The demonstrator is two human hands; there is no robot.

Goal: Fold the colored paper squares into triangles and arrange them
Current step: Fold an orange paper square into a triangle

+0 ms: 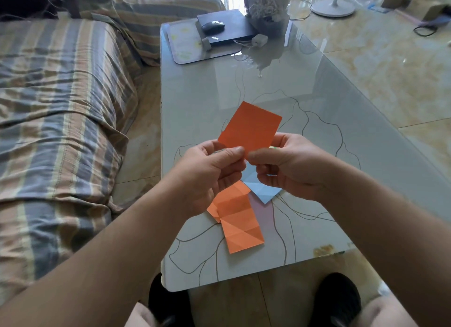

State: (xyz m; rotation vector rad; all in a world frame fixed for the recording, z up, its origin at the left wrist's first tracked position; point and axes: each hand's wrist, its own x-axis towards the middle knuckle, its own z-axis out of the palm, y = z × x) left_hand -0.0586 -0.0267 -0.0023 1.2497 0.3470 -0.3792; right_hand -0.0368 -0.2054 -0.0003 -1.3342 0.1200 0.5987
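Note:
I hold an orange paper [250, 129] up above the glass table [244, 87]. My left hand [210, 173] pinches its lower edge between thumb and fingers. My right hand [285, 165] pinches the same lower edge from the right, the two thumbs almost touching. Below the hands, flat on the table, lie a creased orange paper [240, 223], a light blue paper [262, 191] and a pale pink paper [264, 212], overlapping each other. A bit of another colored sheet shows behind my right hand.
A striped sofa [61, 121] runs along the left. At the table's far end sit a dark laptop [227, 26] with a mouse [212, 26] on a mat, a charger [259, 40] and a wrapped bouquet [267, 9]. A fan base [333, 8] stands on the floor.

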